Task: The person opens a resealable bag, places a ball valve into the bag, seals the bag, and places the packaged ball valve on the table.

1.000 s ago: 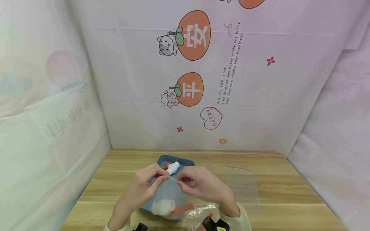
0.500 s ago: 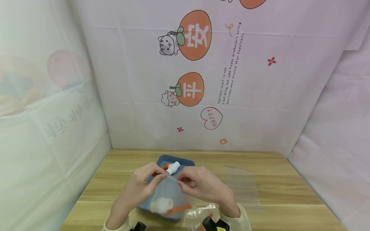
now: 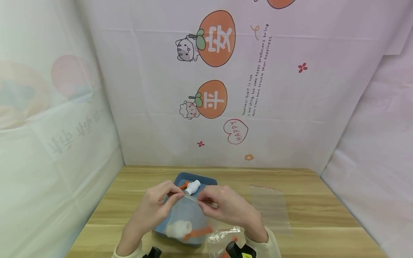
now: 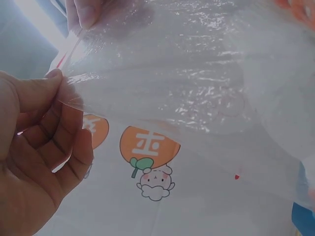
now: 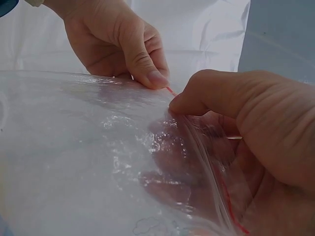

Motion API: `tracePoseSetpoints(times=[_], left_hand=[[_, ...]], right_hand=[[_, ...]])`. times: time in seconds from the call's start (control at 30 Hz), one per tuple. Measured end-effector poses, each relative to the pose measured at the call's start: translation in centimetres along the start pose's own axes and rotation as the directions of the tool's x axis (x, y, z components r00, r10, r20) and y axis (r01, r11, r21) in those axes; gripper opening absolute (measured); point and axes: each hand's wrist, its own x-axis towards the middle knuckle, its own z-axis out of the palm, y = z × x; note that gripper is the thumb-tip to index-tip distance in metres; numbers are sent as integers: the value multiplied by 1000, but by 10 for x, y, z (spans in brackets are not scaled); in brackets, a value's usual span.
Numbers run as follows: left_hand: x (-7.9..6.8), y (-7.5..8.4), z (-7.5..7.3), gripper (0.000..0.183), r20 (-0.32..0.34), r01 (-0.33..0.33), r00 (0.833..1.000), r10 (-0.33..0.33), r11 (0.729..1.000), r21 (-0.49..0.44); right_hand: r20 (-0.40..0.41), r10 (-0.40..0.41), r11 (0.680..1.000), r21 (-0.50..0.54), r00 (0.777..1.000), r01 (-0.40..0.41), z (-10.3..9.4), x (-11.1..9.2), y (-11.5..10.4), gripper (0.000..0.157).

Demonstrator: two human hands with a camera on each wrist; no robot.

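Fingers of the left hand (image 3: 156, 206) and right hand (image 3: 228, 205) pinch the top edge of a clear zip-lock bag (image 3: 187, 211), each with the thumb pressed against the film; the two grips sit near each other along the zip strip, and the right wrist view shows the right hand's other fingers through the plastic; whether the strip is sealed I cannot tell.

Behind everything hangs a white printed cloth (image 3: 145, 89) with orange fruit and cartoon animals; below it spreads a wood-grain table (image 3: 322, 208); on that stands a blue tray (image 3: 210, 180), set at a slight angle; the held bag hangs over the tray's nearer part, and whether the two touch is unclear.

To the person's right a second clear bag (image 3: 272, 211) lies flat, a red line along its far edge; a third clear bag (image 3: 214, 245), nearest the person and partly hidden by the right wrist's black camera (image 3: 236, 251), shows orange inside.

Low in the held bag sits a white plastic valve (image 3: 179, 229), beside it its orange lever (image 3: 198, 233); a similar white valve (image 3: 193, 187) rests in the tray's far part, its orange lever partly covered by the left hand.
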Motion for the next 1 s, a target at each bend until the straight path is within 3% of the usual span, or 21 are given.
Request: tracePoseSetpoints(times=[0.27, 0.43, 0.67, 1.0], left_hand=[[1, 0, -3, 21, -12, 5, 1000, -5, 1000, 10], [1, 0, -6, 19, -11, 44, 999, -44, 999, 12], [0, -3, -10, 22, -29, 20, 999, -19, 999, 26], [-2, -6, -13, 18, -11, 96, 995, -95, 995, 24]], right_hand=[[7, 10, 1000, -4, 1000, -10, 0, 1, 0, 13], [13, 26, 1000, -2, 1000, -25, -1, 1, 0, 12], [10, 21, 1000, -6, 1000, -21, -1, 1, 0, 11], [11, 11, 1000, 2, 1000, -11, 0, 1, 0, 8]])
